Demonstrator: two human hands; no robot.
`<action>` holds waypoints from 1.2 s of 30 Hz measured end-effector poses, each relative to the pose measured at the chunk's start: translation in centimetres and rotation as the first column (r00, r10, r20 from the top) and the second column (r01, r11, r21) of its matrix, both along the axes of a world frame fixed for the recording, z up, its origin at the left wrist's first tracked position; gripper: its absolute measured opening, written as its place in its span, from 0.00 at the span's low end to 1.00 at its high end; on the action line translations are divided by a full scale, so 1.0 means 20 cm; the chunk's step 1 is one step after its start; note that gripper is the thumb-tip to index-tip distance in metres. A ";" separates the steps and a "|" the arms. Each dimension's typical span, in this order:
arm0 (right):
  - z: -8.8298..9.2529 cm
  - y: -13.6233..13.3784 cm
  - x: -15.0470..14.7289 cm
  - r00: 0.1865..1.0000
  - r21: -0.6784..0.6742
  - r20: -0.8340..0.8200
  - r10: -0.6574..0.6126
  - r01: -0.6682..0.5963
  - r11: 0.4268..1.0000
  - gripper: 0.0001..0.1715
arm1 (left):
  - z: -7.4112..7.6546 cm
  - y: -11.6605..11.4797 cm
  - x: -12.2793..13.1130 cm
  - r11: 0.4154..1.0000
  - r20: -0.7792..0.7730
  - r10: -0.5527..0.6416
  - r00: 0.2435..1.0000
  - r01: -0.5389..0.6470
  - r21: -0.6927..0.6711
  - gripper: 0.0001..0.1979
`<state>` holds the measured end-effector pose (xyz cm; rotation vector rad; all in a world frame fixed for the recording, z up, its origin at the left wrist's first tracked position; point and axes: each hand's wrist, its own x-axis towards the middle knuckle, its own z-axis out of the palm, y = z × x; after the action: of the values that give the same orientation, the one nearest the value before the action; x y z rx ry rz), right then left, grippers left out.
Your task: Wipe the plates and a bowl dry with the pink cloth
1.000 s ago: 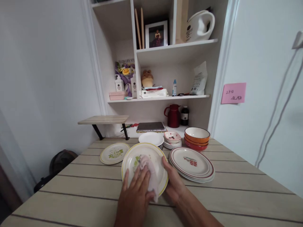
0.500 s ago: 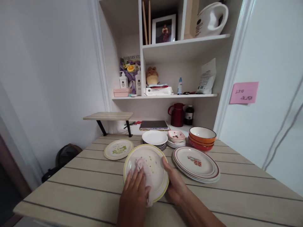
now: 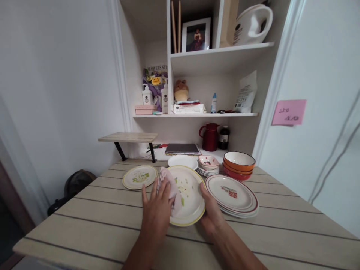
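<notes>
A white plate (image 3: 192,198) with a yellow rim and a green leafy print is held tilted above the table. My right hand (image 3: 210,210) grips its right edge, thumb on the front and the other fingers hidden behind. On the plate's left side, my left hand (image 3: 158,204) presses a pale pink cloth (image 3: 170,187) against the surface, its fingers laid over the cloth. A similar plate (image 3: 140,177) with a green print lies flat to the left. Right of my right hand is a stack of red-rimmed plates (image 3: 232,195).
Behind the held plate stand a stack of white plates (image 3: 182,162), small pink dishes (image 3: 208,161) and orange and red bowls (image 3: 239,165). Farther back are a laptop (image 3: 182,148), a dark red jug (image 3: 210,137) and a small raised wooden stand (image 3: 128,137).
My left hand and the cloth have moved up and left to the plate's left edge. The plate has shifted slightly up and right, uncovering more of its print.
</notes>
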<state>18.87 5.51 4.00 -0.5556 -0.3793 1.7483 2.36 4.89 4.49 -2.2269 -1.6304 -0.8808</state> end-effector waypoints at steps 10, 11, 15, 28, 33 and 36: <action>-0.06 0.06 0.02 0.997 -0.148 -0.073 -0.032 0.021 0.989 0.32 | -0.05 0.11 -0.04 0.946 0.894 -0.146 0.423 0.324 0.001 0.33; -0.05 0.06 0.02 0.996 -0.137 -0.081 -0.032 0.021 0.990 0.32 | -0.07 0.13 -0.05 0.960 0.959 -0.067 0.276 0.281 -0.014 0.33; -0.01 0.03 0.02 0.991 -0.081 -0.132 0.026 -0.037 0.996 0.31 | -0.13 0.17 -0.10 0.922 0.990 0.139 -0.010 0.365 -0.126 0.33; -0.07 0.03 -0.03 0.986 -0.089 0.155 0.060 -0.047 0.995 0.28 | -0.13 0.02 0.01 0.579 0.809 0.394 -0.437 0.801 0.150 0.23; -0.07 0.06 0.02 0.717 0.221 0.630 -0.298 0.203 0.954 0.36 | -0.15 0.06 -0.01 0.600 0.699 0.424 -0.575 0.757 0.259 0.21; -0.06 0.04 0.05 0.165 0.651 0.724 -0.669 0.155 0.743 0.41 | -0.16 0.06 -0.02 0.579 0.683 0.371 -0.630 0.732 0.360 0.20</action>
<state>19.89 6.35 2.86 -1.2190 -1.3020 0.4800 1.94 6.17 1.20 0.3860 0.2419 1.2615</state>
